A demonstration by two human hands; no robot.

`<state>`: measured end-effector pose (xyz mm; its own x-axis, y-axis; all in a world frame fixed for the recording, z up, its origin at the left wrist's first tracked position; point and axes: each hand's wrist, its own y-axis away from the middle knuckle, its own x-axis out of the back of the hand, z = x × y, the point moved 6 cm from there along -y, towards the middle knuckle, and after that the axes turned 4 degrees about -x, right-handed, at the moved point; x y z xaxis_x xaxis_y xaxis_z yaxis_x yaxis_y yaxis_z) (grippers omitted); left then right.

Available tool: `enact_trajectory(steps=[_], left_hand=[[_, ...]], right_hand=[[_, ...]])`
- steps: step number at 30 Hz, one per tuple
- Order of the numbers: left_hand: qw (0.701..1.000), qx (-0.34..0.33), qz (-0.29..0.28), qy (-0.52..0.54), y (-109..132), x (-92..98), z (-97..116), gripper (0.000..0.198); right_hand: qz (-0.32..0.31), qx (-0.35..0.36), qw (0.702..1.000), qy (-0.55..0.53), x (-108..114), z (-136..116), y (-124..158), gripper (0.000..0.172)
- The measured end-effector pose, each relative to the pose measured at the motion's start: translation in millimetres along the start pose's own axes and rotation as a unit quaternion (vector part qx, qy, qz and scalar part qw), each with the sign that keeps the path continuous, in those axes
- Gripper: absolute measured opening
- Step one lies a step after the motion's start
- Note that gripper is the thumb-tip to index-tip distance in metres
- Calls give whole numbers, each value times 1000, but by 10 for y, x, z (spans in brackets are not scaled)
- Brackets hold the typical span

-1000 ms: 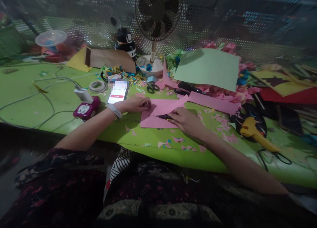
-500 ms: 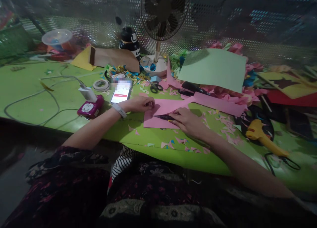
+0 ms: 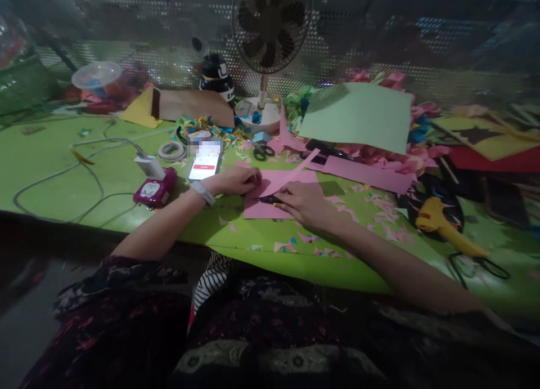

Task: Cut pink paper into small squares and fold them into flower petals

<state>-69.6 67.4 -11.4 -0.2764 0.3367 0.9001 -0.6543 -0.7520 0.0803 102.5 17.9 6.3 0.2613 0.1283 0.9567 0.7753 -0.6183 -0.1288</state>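
A sheet of pink paper [image 3: 291, 178] lies on the green table near its front edge, with a narrow strip of it standing up at the upper right. My left hand [image 3: 240, 180], a pale band at its wrist, is closed with curled fingers on the sheet's left part; the fingertips are partly hidden. A black cutter knife [image 3: 266, 199] with a thin pointed end is in the closed grip of my right hand [image 3: 301, 202]. Its point aims left across the paper, below my left fingers.
Left of the paper lie a lit phone [image 3: 205, 162], a tape roll [image 3: 171, 151] and a purple power adapter [image 3: 155, 189] with a cable. Scissors [image 3: 264, 151] rest behind. A yellow glue gun [image 3: 451, 228] sits at right. Paper scraps, a green sheet [image 3: 358, 116] and a fan [image 3: 272, 23] surround.
My right hand has slid left along the paper with the cutter knife. The cut part of the paper now rises as a narrower upright strip. My left hand has stayed about in place.
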Motion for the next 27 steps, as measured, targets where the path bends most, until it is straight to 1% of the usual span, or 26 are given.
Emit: enact_trajectory(steps=[3,5,6,8,9,11,13,14,16,18,20,22,23,25,27], left_hand=[[1000,-5,10,5,22,3,29,29],[999,-11,37,-2,49,13,48,29],[998,-10,55,-11,67,20,53,28],[996,-12,88,-19,108,33,66,27],[994,-13,103,-24,127,41,75,30],[990,-12,138,-39,160,75,100,43],[988,-11,145,-56,164,99,145,52],[988,-9,138,-63,153,108,174,52],[991,4,115,-69,120,126,235,45],[994,27,95,-51,87,149,289,37],[996,48,79,-11,66,153,324,33],[996,54,67,34,54,127,337,29],[995,51,67,53,50,107,333,26],[993,39,79,83,49,62,299,20],[988,28,101,112,54,18,245,19]], right_hand=[[-31,17,999,0,-36,-99,78,27],[-37,26,999,16,-28,-128,201,28],[-31,23,999,25,-2,-111,283,28],[-10,1,999,34,90,1,494,28],[4,-20,999,33,155,99,620,28],[29,-74,996,35,300,352,901,31],[57,-140,987,53,448,652,1189,33],[71,-176,979,68,514,806,1324,34],[83,-231,964,99,602,1065,1537,35],[59,-275,951,126,614,1251,1652,36],[39,-304,938,160,609,1327,1654,38],[39,-313,933,173,606,1290,1531,39],[45,-309,936,164,601,1240,1424,40],[44,-287,950,113,561,1112,1139,42],[30,-237,969,58,498,971,803,44]])
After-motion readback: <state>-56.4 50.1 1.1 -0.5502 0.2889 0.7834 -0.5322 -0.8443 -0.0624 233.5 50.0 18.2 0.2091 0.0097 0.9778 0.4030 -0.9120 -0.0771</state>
